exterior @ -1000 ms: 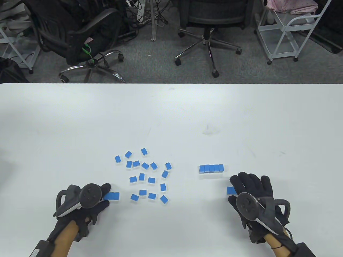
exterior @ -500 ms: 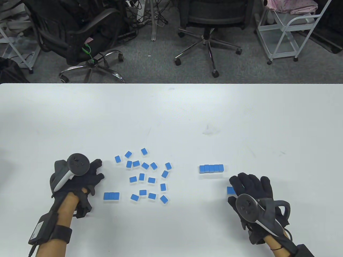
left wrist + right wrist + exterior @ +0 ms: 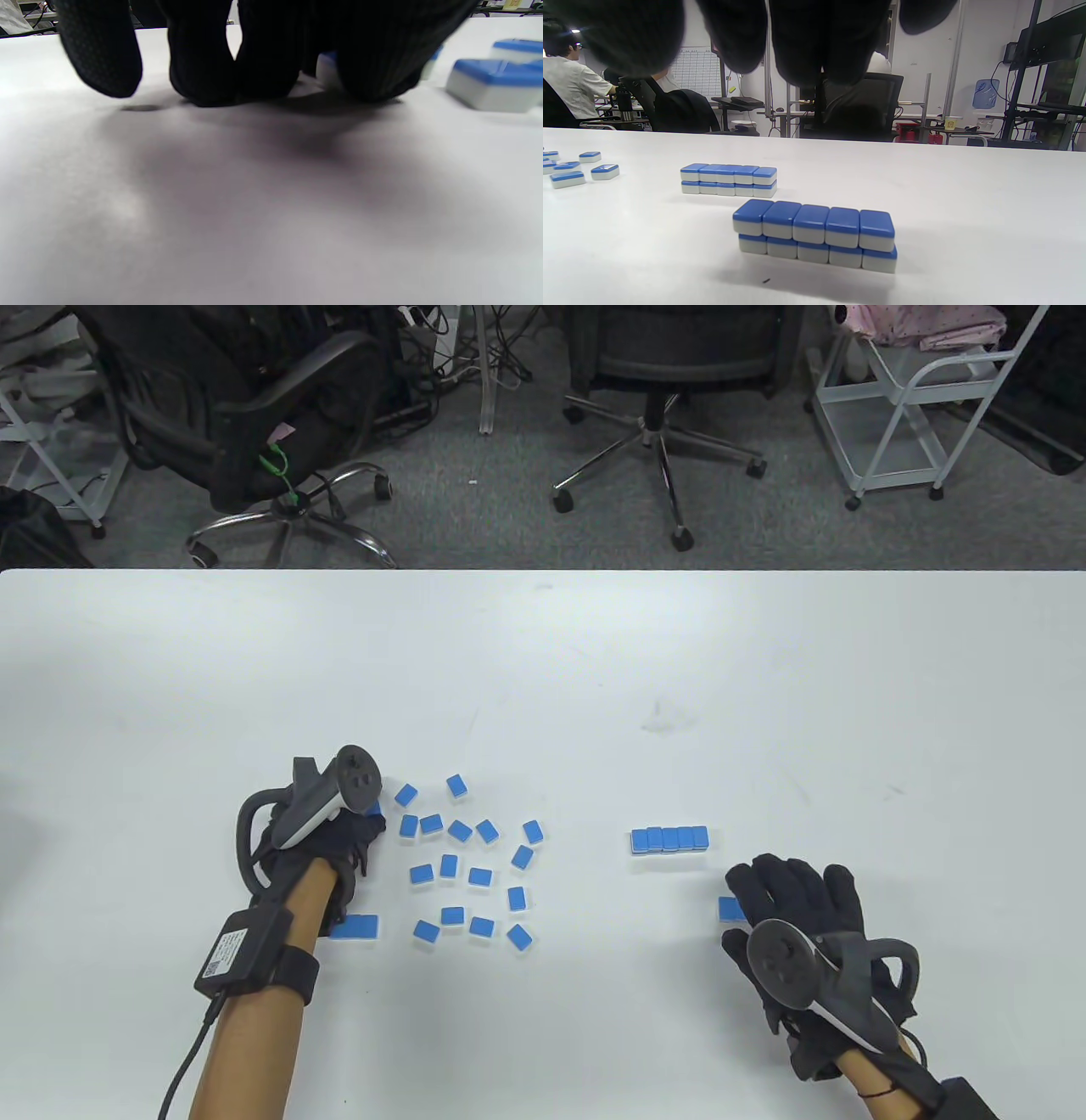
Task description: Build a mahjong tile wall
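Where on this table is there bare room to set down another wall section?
Bare: the table beyond the loose tiles, and the gap between them and the far stack. Crowded: the loose cluster beside the left hand, and near the right hand.

Black knit gloves, grey trackers, seemingly cabled wrist-pack

Two walls, each five tiles long and two high, stand by the right grip, the near wall under it and the far wall beyond, while sixteen loose tiles lie right of the left grip, a single tile between its fingertips.
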